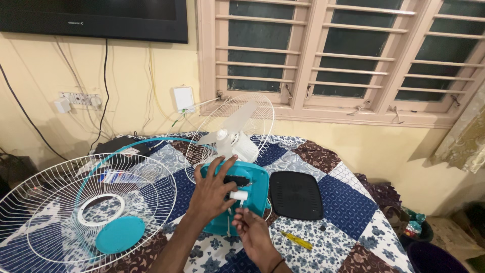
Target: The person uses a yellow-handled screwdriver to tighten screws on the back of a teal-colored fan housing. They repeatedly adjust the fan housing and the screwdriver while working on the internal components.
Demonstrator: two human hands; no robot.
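Fan half apart: front guard [86, 212] already off, lying flat at left on the quilted bed [348, 212]; black base cover [296, 194] removed, beside the teal fan base [252, 189]. Blades [235, 129] and rear guard [230, 134] still mounted. Base lies mid-bed, long axis running away from the camera, head pointing toward the window. Left hand [212, 194] spread flat, pressing base, gripping nothing. Right hand [252, 230] fingers pinched on white wires. Yellow screwdriver [297, 240] lies near.

Even, warm indoor light is filling the frame while the barred window panes [348, 48] at upper right are staying dark. Soft shadows are falling on the yellow wall [384, 146]. Edges are bending slightly; focus is holding sharp throughout.
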